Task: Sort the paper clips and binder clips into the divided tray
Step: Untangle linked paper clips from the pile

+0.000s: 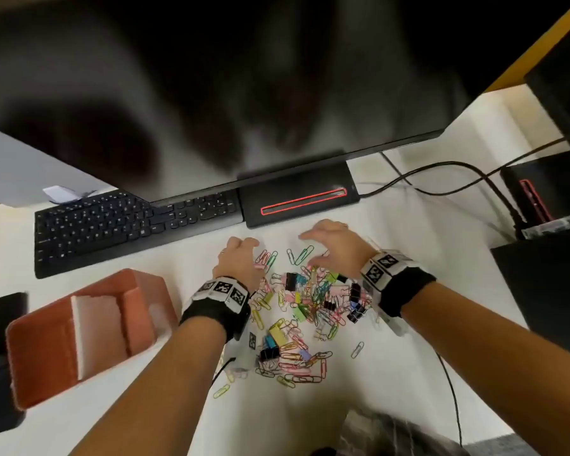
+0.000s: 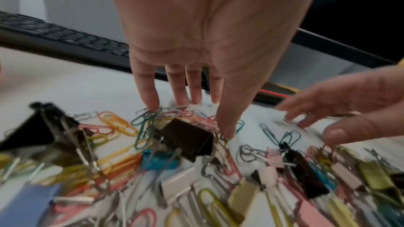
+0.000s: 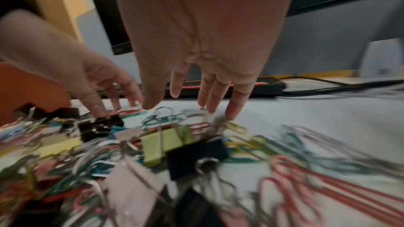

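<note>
A heap of coloured paper clips and binder clips [image 1: 303, 311] lies on the white desk in front of me. An orange divided tray [image 1: 46, 373] stands to its left, and it shows as an orange wall [image 3: 28, 89] in the right wrist view. My left hand [image 1: 250, 255] reaches over the heap's far left edge with straight fingers [image 2: 150, 103] that touch paper clips next to a black binder clip [image 2: 188, 137]. Spread over the far right edge is my right hand [image 1: 310, 250], its fingertips [image 3: 231, 115] near the desk beyond a yellow-green binder clip [image 3: 161, 142]. Neither hand holds anything.
A black keyboard [image 1: 129, 225] and the monitor's base [image 1: 300, 199] with a red line lie just beyond the hands, under a large monitor [image 1: 211, 93]. Cables [image 1: 441, 179] run to black boxes [image 1: 547, 284] at the right. A dark object [image 1: 0, 324] sits left of the tray.
</note>
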`<state>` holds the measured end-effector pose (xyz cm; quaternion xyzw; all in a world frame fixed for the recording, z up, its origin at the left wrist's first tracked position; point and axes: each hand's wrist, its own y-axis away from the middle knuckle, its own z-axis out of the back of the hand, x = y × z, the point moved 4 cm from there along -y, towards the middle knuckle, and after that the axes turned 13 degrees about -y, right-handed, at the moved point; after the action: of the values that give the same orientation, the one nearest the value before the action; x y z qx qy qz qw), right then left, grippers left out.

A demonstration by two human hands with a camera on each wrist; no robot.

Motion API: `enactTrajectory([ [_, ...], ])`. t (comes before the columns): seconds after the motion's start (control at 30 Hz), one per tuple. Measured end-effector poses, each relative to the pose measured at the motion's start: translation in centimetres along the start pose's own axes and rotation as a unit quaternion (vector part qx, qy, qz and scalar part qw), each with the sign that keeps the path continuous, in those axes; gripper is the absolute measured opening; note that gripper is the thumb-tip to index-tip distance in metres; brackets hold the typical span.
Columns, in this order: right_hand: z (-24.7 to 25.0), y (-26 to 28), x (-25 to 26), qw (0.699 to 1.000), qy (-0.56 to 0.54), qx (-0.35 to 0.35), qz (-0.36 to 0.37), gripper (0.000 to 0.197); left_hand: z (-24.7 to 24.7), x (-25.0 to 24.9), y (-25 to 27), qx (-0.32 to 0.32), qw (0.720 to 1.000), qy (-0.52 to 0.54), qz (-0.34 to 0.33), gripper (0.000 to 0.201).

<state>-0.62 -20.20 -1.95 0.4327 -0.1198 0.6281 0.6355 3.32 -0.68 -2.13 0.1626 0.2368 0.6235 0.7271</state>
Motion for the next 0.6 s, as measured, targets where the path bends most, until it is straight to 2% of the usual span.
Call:
enactTrajectory([
  [0.1, -2.3, -1.3, 1.3, 0.996, 0.066, 0.052, 0.034, 0.054, -0.5, -0.3, -0.9, 0.028, 0.999, -0.034, -0.023, 0.051],
  [0.2, -3.4, -1.7, 1.3, 0.995, 0.054, 0.077, 0.038, 0.050, -1.0, -0.3, -1.6, 0.032, 0.998, -0.025, -0.037, 0.045],
  [0.37, -3.5, -1.4, 0.7, 0.997, 0.029, 0.075, -0.009, 0.024, -1.4, 0.1, -1.9, 0.025, 0.997, -0.049, -0.056, 0.015],
  [0.43, -3.3, -1.4, 0.6, 0.997, 0.022, 0.071, -0.030, 0.016, -1.4, 0.0, -1.7, 0.027, 0.997, -0.050, -0.058, 0.017],
  [0.6, -2.5, -0.8, 1.0, 0.997, 0.003, 0.057, -0.055, 0.016, -1.3, 0.1, -0.8, 0.011, 0.999, -0.027, -0.045, 0.021],
])
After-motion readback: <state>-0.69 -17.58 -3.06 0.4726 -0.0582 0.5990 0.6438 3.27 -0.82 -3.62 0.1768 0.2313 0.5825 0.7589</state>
